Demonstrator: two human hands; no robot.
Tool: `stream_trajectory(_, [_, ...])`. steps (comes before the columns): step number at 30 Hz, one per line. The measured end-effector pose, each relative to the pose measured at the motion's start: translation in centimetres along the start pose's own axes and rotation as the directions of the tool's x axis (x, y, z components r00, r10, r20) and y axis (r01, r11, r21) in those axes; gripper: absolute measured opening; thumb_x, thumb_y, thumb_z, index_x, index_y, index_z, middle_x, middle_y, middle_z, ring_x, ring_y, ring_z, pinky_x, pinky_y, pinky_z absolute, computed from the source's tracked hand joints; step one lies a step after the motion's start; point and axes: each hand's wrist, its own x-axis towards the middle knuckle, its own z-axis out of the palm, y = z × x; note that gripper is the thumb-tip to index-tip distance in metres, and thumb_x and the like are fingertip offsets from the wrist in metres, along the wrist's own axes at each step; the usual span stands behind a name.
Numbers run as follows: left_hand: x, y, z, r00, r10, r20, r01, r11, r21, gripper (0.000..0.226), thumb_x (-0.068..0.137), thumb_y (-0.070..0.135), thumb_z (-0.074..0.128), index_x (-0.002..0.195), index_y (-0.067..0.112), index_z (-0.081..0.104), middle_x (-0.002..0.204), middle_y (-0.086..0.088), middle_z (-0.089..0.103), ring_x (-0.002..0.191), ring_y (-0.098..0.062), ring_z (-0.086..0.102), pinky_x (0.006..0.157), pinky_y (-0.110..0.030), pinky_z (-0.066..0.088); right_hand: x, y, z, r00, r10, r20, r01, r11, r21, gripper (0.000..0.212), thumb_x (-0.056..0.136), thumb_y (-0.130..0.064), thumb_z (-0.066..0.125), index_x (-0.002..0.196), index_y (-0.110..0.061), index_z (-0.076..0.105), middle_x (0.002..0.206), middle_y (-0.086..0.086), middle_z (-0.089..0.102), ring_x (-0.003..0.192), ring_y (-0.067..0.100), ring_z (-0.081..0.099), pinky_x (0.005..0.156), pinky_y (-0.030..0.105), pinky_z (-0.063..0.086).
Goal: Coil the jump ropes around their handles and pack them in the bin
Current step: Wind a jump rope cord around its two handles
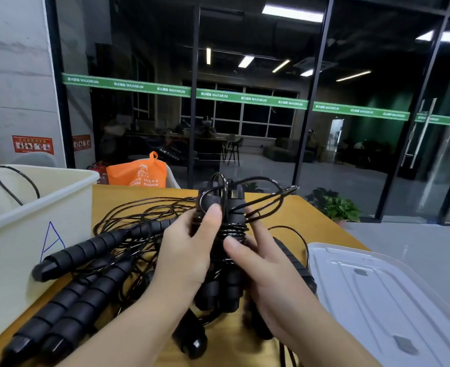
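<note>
Handles [222,234] in both hands | loose ropes [139,223], bin [33,215] left

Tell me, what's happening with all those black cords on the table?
A person is bundling jump ropes. The left hand grips a pair of handles held upright, while the right hand pinches the cord wound round their middle. Loose loops stick out to the right, so this coil isn't finished. More ropes lie tangled on the table, and the bin on the left shows one cord inside.

Head camera looks forward and down, close over the table [245,348]; glass wall [245,115] beyond.
</note>
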Motion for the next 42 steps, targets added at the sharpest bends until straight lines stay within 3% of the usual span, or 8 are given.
stream_trajectory(7, [-0.9,-0.5,0.6,0.993,-0.020,0.118,0.029,0.997,-0.072,0.038,0.081,0.048,0.051,0.102,0.020,0.068,0.097,0.003,0.074,0.093,-0.010,0.069,0.078,-0.020,0.051,-0.2,-0.1,-0.4,0.978,-0.210,0.016,0.195,0.873,-0.446,0.070,0.075,-0.052,0.076,0.132,-0.045,0.036,0.119,-0.024,0.061,0.109,-0.004,0.059,0.090,0.022,0.051])
stream_trajectory(13, [-0.9,-0.7,1.0,0.977,-0.130,0.172,0.153,0.980,-0.127,0.046,0.075,0.058,0.049,0.107,0.030,0.067,0.105,0.009,0.072,0.102,-0.006,0.066,0.097,-0.035,0.047,-0.2,-0.4,-0.6,0.966,-0.254,-0.052,0.211,0.887,-0.412,0.044,0.087,-0.030,0.068,0.125,-0.043,0.048,0.109,-0.016,0.068,0.101,0.004,0.065,0.091,0.034,0.053])
stream_trajectory(17, [-0.8,-0.4,0.4,0.970,-0.131,0.205,0.132,0.991,0.009,0.062,0.077,0.081,0.035,0.115,0.039,0.060,0.122,0.015,0.061,0.117,-0.001,0.054,0.104,-0.031,0.040,-0.2,-0.8,-1.1,0.959,-0.273,-0.080,0.234,0.916,-0.325,0.039,0.090,-0.014,0.064,0.119,-0.041,0.056,0.105,-0.009,0.071,0.098,0.008,0.067,0.081,0.022,0.053])
stream_trajectory(20, [-0.5,-0.2,0.0,0.999,-0.045,0.028,0.038,0.977,0.209,0.042,0.076,0.070,0.042,0.101,0.037,0.047,0.117,0.009,0.054,0.105,0.004,0.051,0.083,-0.008,0.037,-0.2,-0.6,-1.4,0.963,-0.258,-0.070,0.218,0.909,-0.354,0.038,0.091,-0.013,0.064,0.117,-0.039,0.058,0.101,-0.007,0.071,0.093,0.008,0.067,0.076,0.019,0.052])
stream_trajectory(23, [0.1,0.0,-0.8,0.989,0.145,0.037,-0.145,0.871,0.469,0.023,0.086,0.048,0.051,0.086,0.028,0.040,0.095,0.003,0.051,0.080,0.003,0.047,0.064,-0.006,0.034,-0.3,-0.2,-1.4,0.970,-0.239,-0.047,0.203,0.898,-0.390,0.043,0.091,-0.014,0.064,0.122,-0.042,0.056,0.108,-0.012,0.070,0.102,0.006,0.065,0.085,0.023,0.053])
stream_trajectory(34, [1.3,0.1,-2.3,0.896,0.397,0.199,-0.433,0.675,0.597,0.029,0.093,0.031,0.052,0.069,0.015,0.046,0.070,0.008,0.043,0.070,-0.008,0.042,0.063,-0.015,0.032,-0.1,0.0,-1.6,0.967,-0.250,-0.043,0.207,0.875,-0.437,0.043,0.091,-0.018,0.064,0.127,-0.040,0.054,0.108,-0.013,0.069,0.101,0.005,0.065,0.081,0.018,0.051])
stream_trajectory(38, [1.5,0.0,-2.3,0.934,0.273,0.231,-0.355,0.777,0.519,0.021,0.090,0.024,0.060,0.073,0.011,0.060,0.077,0.003,0.056,0.074,-0.008,0.052,0.064,-0.012,0.037,0.1,0.3,-2.0,0.967,-0.243,-0.081,0.183,0.877,-0.444,0.041,0.091,-0.018,0.064,0.122,-0.043,0.054,0.105,-0.015,0.070,0.099,0.004,0.065,0.079,0.020,0.054])
stream_trajectory(42, [0.7,0.2,-1.4,0.966,0.119,0.228,-0.113,0.993,-0.037,0.014,0.083,0.029,0.067,0.076,0.017,0.068,0.083,0.003,0.072,0.087,-0.004,0.066,0.078,-0.012,0.048,0.7,0.6,-2.5,0.939,-0.282,-0.198,0.179,0.890,-0.420,0.034,0.089,-0.019,0.067,0.105,-0.048,0.059,0.095,-0.013,0.071,0.089,0.003,0.066,0.071,0.019,0.052])
